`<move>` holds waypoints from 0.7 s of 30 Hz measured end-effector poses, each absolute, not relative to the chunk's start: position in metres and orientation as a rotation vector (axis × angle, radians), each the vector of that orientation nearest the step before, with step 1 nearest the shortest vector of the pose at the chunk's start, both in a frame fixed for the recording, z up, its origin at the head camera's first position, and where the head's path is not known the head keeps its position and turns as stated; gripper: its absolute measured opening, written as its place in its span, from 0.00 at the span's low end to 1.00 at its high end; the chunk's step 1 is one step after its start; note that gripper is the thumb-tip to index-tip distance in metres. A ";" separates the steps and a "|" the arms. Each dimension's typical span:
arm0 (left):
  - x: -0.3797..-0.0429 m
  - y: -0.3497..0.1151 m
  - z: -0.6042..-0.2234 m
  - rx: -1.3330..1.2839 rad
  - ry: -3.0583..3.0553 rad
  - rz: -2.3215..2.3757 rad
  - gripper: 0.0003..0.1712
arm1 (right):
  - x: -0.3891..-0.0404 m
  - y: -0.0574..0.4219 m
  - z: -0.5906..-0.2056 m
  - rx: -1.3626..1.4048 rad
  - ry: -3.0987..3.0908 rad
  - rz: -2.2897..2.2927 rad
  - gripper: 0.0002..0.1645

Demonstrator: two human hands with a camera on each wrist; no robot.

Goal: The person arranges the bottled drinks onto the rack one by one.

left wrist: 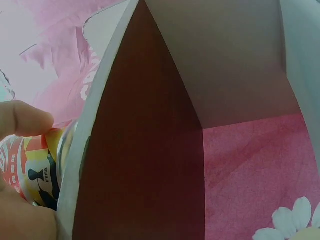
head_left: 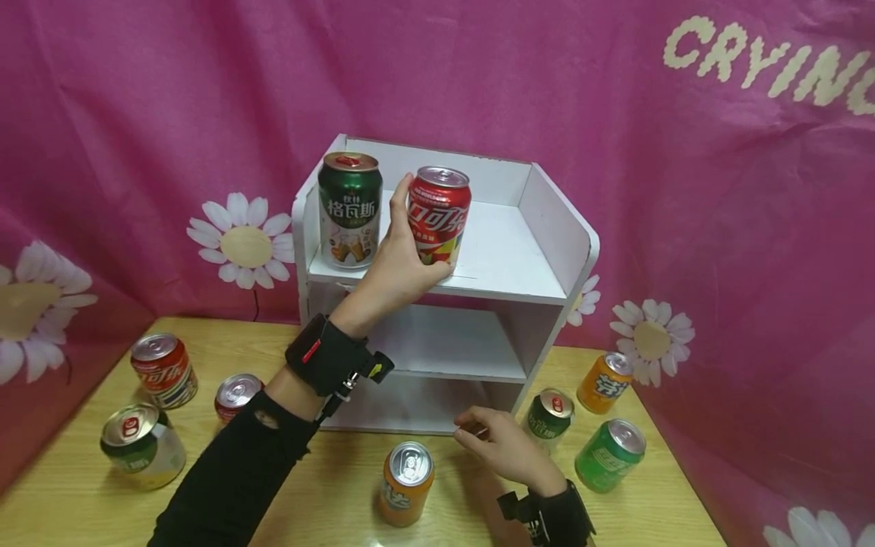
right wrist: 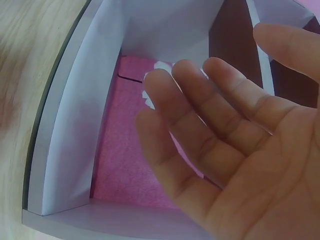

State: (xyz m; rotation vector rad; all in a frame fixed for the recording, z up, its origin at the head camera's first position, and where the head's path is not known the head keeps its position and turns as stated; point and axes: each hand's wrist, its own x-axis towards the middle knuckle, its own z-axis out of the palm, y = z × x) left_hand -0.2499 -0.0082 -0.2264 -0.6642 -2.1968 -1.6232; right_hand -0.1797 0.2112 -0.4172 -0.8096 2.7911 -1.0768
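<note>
On the top board of a white shelf (head_left: 499,243), my left hand (head_left: 403,254) grips a red cola can (head_left: 440,209) from its left side, thumb low and fingers behind. The can stands upright; its lower end with a yellow and black print meets the board edge in the left wrist view. To its left, a green and white can (head_left: 350,213) is upright on the same board. My right hand (head_left: 502,444) hovers low before the shelf, holding nothing, its fingers loosely bent in the right wrist view. Nearest to it are a dark green can (head_left: 549,416) and an orange can (head_left: 406,486).
On the wooden table (head_left: 328,494), a red can (head_left: 164,368), a green-white can (head_left: 143,448) and a partly covered red can (head_left: 235,395) stand left. At right are an orange can (head_left: 604,382) and a bright green can (head_left: 611,456). A pink curtain (head_left: 478,76) hangs behind.
</note>
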 end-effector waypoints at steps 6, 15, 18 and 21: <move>-0.250 -0.008 -0.227 -0.668 -2.191 -1.624 0.62 | -0.181 0.210 -0.419 -0.790 2.780 -1.066 0.12; -0.249 -0.007 -0.228 -0.636 -2.198 -1.599 0.62 | -0.184 0.213 -0.424 -0.755 2.825 -0.987 0.14; -0.249 -0.008 -0.227 -0.635 -2.202 -1.602 0.62 | -0.183 0.214 -0.423 -0.741 2.844 -0.950 0.14; -0.249 -0.009 -0.226 -0.626 -2.223 -1.613 0.63 | -0.182 0.214 -0.421 -0.745 2.851 -0.921 0.14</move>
